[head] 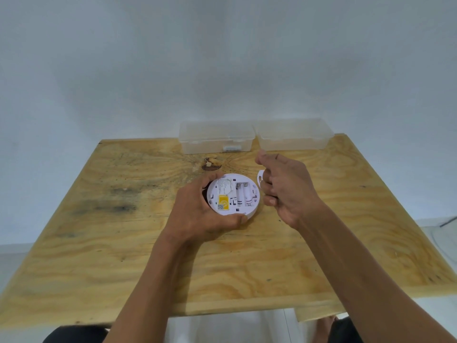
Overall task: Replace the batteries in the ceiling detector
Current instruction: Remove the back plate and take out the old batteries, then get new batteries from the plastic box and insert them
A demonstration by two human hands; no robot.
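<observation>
detector face-down in the left hand, battery bay showing

now the round white detector (232, 196) lies with its back up on the plywood table (123, 243), near the middle of the board. the left hand (197, 216) cups it from the near-left side, fingers curled around the far rim and thumb pressed along the near rim, so the hand is clamped on the housing. on the back there is a yellow label (223, 202) with a small code square, and to its right the battery bay (243, 195) shows white cylindrical shapes lying side by side.

the right hand (284, 189) hovers just to the right of the detector, fingers curled inward and thumb raised toward the far edge; whether it grips anything i cannot tell. a white curved plastic piece (261, 177) peeks out beside its fingers, mostly hidden.

at the far edge of the table stand two clear plastic boxes, the left box (217, 138) and the right box (294, 136), side by side and almost touching.
</observation>
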